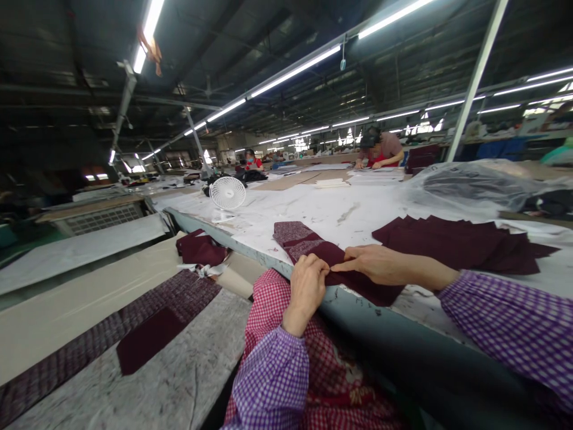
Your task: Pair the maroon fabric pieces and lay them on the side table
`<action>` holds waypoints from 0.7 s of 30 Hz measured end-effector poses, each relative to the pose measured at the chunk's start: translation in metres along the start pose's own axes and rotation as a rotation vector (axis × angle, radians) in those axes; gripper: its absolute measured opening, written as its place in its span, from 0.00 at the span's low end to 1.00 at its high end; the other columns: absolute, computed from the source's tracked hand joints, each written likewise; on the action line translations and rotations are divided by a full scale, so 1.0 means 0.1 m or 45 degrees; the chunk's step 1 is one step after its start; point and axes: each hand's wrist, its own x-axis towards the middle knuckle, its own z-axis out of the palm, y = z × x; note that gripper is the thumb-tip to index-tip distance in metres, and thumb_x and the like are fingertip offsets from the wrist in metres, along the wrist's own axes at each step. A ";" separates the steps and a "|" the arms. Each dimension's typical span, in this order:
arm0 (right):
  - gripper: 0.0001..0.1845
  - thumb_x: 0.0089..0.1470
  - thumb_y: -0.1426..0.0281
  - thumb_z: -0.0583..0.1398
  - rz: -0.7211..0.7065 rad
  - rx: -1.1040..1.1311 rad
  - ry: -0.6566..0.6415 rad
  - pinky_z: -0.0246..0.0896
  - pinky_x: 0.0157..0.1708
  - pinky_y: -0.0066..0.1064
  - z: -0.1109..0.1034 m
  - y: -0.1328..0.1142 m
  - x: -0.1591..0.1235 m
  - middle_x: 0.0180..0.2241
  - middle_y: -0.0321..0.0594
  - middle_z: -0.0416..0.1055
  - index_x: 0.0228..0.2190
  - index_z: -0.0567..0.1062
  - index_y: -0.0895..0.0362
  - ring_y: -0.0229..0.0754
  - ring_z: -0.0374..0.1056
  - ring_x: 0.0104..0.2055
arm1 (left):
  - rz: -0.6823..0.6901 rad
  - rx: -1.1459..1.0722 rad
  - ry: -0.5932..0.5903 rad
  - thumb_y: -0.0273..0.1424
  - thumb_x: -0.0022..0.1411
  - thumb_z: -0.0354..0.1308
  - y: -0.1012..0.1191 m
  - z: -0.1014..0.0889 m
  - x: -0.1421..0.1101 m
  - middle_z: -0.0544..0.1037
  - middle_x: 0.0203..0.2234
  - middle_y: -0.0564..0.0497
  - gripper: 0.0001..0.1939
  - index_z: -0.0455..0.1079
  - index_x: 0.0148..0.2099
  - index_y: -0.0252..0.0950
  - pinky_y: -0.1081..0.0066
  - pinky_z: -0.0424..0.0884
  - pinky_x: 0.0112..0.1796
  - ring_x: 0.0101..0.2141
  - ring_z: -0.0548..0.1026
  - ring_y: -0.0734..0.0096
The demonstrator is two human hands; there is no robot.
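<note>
Right at the near edge of the surface (286,203) now, with the maroon cloth (332,252) stretched lengthwise along that edge! Apparently pinching its near border with the left hand (308,282), thumb and fingers drawn together. In from the right with the right hand (375,263), laid over the cloth and pointing leftward, fingertips meeting or nearly meeting the left ones; cannot tell whether closed on cloth or merely pressing. And the line to watch: long axis slanting from far left to near right, with the speckled end (293,232) ahead and leftward of both hands, the plain end reaching out on the near side of the right. Off to the right, a fanned pile of maroon pieces (447,242), clearly nearer the right hand.
</note>
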 end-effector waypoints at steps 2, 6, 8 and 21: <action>0.33 0.52 0.83 0.51 -0.016 -0.042 -0.008 0.61 0.34 0.29 -0.01 -0.03 0.00 0.36 0.43 0.69 0.56 0.67 0.45 0.39 0.66 0.33 | -0.002 -0.068 -0.022 0.23 0.61 0.51 -0.03 -0.05 0.00 0.73 0.30 0.51 0.09 0.70 0.31 0.36 0.68 0.64 0.39 0.36 0.67 0.68; 0.29 0.57 0.77 0.50 0.008 0.007 -0.020 0.61 0.36 0.32 0.01 -0.04 0.01 0.38 0.44 0.68 0.57 0.64 0.43 0.41 0.66 0.36 | -0.006 -0.204 -0.069 0.29 0.61 0.55 -0.06 -0.14 -0.02 0.73 0.30 0.52 0.05 0.69 0.33 0.36 0.69 0.64 0.39 0.36 0.68 0.69; 0.25 0.59 0.72 0.52 0.101 0.108 0.017 0.60 0.41 0.36 0.03 0.02 0.01 0.42 0.46 0.68 0.57 0.65 0.46 0.44 0.65 0.41 | 0.043 -0.183 -0.109 0.36 0.57 0.61 -0.05 -0.17 -0.04 0.73 0.32 0.52 0.09 0.70 0.35 0.36 0.67 0.64 0.40 0.37 0.68 0.67; 0.18 0.51 0.57 0.57 0.459 0.959 0.052 0.58 0.31 0.29 -0.21 0.51 -0.19 0.29 0.39 0.72 0.31 0.73 0.60 0.38 0.65 0.31 | 0.035 -0.152 -0.118 0.27 0.62 0.52 -0.03 -0.19 -0.04 0.76 0.33 0.50 0.07 0.73 0.37 0.36 0.66 0.65 0.41 0.38 0.70 0.66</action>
